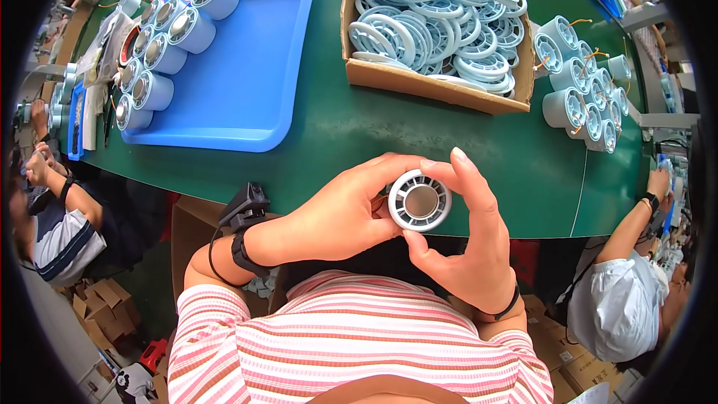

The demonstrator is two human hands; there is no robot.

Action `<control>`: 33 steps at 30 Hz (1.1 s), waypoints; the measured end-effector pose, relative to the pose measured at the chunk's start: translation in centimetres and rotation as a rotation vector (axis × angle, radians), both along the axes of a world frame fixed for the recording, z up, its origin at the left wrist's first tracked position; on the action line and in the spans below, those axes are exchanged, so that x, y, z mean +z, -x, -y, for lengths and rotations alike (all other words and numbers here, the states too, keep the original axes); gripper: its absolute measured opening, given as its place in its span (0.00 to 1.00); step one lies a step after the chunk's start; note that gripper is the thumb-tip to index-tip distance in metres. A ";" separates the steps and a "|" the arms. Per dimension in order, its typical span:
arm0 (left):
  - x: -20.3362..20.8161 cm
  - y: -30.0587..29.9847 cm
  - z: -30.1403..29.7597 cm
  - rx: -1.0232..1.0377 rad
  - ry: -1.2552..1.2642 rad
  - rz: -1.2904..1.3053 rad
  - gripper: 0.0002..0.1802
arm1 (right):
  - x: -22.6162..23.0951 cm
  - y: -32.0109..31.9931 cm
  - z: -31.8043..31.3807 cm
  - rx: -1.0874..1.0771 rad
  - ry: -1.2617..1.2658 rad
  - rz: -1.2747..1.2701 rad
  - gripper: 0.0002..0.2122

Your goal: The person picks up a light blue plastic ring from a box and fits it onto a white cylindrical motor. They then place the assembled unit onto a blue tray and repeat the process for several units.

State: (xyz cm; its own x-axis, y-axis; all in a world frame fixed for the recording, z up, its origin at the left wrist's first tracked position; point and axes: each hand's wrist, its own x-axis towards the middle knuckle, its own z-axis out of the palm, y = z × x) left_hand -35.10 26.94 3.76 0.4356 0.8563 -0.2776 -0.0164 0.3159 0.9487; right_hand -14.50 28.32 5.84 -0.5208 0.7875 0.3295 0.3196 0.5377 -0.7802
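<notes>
Between my hands, just over the table's near edge, is a light-blue cylindrical fan housing point(421, 202) with a slotted ring and a round metal centre facing up. My left hand point(348, 206) wraps its left side, with the fingers partly behind it. The thumb and index finger of my right hand point(471, 243) touch its right rim in a pinch. Further off, a cardboard box point(434, 88) holds many loose light-blue rings point(441, 22).
A blue tray point(247, 75) at the left bears several similar housings point(166, 52). More housings with orange wires point(580, 93) stand at the right on the green table point(336, 127). Other people sit at both sides. Cartons point(105, 310) lie on the floor.
</notes>
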 end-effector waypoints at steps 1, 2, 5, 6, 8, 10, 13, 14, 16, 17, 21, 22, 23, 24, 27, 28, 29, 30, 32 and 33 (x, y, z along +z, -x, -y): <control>-0.2 0.0 0.0 0.000 -0.036 -0.005 0.35 | 0.1 0.0 -0.1 0.001 0.003 -0.001 0.45; -0.3 0.0 0.1 0.001 -0.073 -0.010 0.34 | 0.2 -0.1 -0.2 0.023 0.016 0.001 0.45; -0.4 0.1 0.0 -0.003 -0.101 -0.003 0.33 | 0.2 -0.4 -0.7 0.068 0.047 0.003 0.44; -0.4 0.2 0.0 -0.010 -0.095 0.009 0.33 | 0.2 -0.4 -0.8 0.077 0.061 0.001 0.43; -0.4 0.2 -0.1 -0.019 -0.087 0.021 0.33 | 0.2 -0.6 -1.0 0.091 0.089 -0.002 0.41; -0.2 0.2 -0.2 -0.018 -0.096 0.014 0.33 | 0.3 -1.0 -1.3 0.101 0.095 0.017 0.40; 0.2 0.4 -0.4 -0.035 -0.018 0.054 0.33 | 0.2 -1.4 -1.8 0.119 0.100 0.054 0.38; 0.3 0.6 -0.6 -0.052 0.062 0.100 0.34 | 0.2 -1.5 -2.0 0.134 0.100 0.047 0.37; 0.5 1.0 -0.9 -0.067 0.142 0.143 0.35 | 0.1 -1.5 -2.2 0.165 0.096 0.031 0.35; 0.5 1.3 -1.0 -0.082 0.188 0.204 0.34 | 0.0 -1.6 -2.2 0.165 0.096 0.030 0.35; 1.4 1.8 -1.8 -0.094 0.359 0.318 0.33 | -0.3 -1.6 -2.1 0.144 0.073 0.057 0.35; 2.0 1.8 -1.8 -0.075 0.439 0.314 0.33 | -0.3 -1.6 -2.1 0.147 0.069 0.074 0.36; 2.3 1.8 -1.8 -0.054 0.519 0.310 0.32 | -0.2 -1.5 -2.1 0.150 0.063 0.090 0.36; 2.3 1.8 -1.7 -0.047 0.515 0.305 0.32 | -0.2 -1.5 -2.1 0.155 0.057 0.106 0.37; 1.8 1.7 -1.5 -0.063 0.409 0.288 0.31 | -0.5 -1.2 -1.3 0.100 -0.053 0.140 0.37; 2.0 1.7 -1.5 -0.053 0.395 0.276 0.31 | -0.4 -1.0 -1.1 0.069 -0.109 0.156 0.37; 2.0 1.5 -1.1 -0.033 0.199 0.138 0.29 | -0.4 -0.9 -0.9 0.083 -0.121 0.142 0.37; 2.1 1.3 -0.8 -0.014 0.006 -0.002 0.28 | -0.3 -1.1 -0.8 0.070 -0.156 0.194 0.36; 2.7 1.9 -0.6 0.015 -0.191 -0.155 0.26 | -0.2 -1.9 -0.5 0.037 -0.225 0.302 0.35; 3.7 2.9 -1.0 0.070 -0.434 -0.445 0.23 | -0.1 -2.9 -0.4 -0.059 -0.222 0.326 0.33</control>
State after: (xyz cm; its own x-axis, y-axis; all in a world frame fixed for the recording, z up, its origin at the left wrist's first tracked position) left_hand -38.02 27.97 7.50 0.2968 0.9541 -0.0405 0.4034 -0.0869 0.9109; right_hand -11.60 28.69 5.77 -0.5825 0.7472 0.3201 0.5666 0.6556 -0.4992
